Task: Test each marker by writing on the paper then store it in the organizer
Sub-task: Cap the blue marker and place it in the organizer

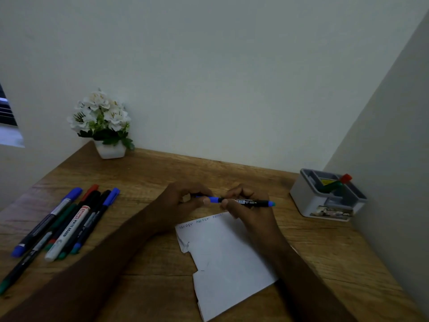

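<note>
Spanning the view, a wooden desk (151,177) is carrying torn paper (227,263) with faint lettering, a grey organizer (325,205) at far right holding one red-capped marker (336,183), and spare markers (62,224) lying left. Above the paper, the right hand (250,205) is gripping a blue marker (246,201) level while the left hand (183,203) is pinching its cap.

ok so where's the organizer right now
In the head view the grey organizer stands at the far right of the desk, against the side wall, beyond and right of the paper.
</note>
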Demonstrator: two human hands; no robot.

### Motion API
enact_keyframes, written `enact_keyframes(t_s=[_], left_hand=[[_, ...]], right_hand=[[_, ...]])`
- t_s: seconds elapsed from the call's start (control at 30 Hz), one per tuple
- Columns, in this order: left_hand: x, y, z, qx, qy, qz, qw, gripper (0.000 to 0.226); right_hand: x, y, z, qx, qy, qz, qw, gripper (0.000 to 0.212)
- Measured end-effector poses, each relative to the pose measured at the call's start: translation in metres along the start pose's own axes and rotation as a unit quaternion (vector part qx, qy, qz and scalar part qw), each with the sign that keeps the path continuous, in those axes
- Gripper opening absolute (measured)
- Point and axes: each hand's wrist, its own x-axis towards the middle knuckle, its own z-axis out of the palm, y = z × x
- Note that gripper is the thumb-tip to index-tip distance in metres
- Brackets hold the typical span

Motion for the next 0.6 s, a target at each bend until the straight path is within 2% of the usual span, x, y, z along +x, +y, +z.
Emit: enact_keyframes(t_s=[0.07, 0.17, 0.3, 0.43, 0.53, 0.6], left_hand=[[0.0001, 0.0018, 0.0004, -0.005, -0.006, 0.004, 1.000, 0.016], [0.0009, 0.0036, 0.0019, -0.012, -0.026, 0.008, 1.000, 0.015], [-0.0012, 0.0048, 0.0036, -0.063, -0.026, -0.017, 0.998, 0.027], [-0.0027, 0.0066, 0.0068, -0.091, -0.009, -0.018, 0.996, 0.025], [-0.0040, 0.0060, 0.0061, -0.100, -0.003, -0.025, 0.995, 0.025], [-0.0043, 0.0082, 0.0056, -0.103, 0.002, -0.037, 0.994, 0.024]], right_hand=[[0.0000, 0.0040, 0.0004, 0.014, 0.001, 0.014, 1.000, 0.011], [0.0000, 0.0076, 0.0007, 0.013, 0.012, 0.029, 0.999, 0.023], [0.0013, 0.0063, -0.0007, 0.030, 0.006, 0.030, 0.999, 0.038], [0.0019, 0.0038, 0.0016, 0.047, -0.012, 0.046, 0.998, 0.029], [0.0033, 0.0037, 0.0022, 0.026, -0.031, 0.055, 0.998, 0.029], [0.0027, 0.0043, 0.0027, 0.003, -0.034, 0.052, 0.998, 0.022]])
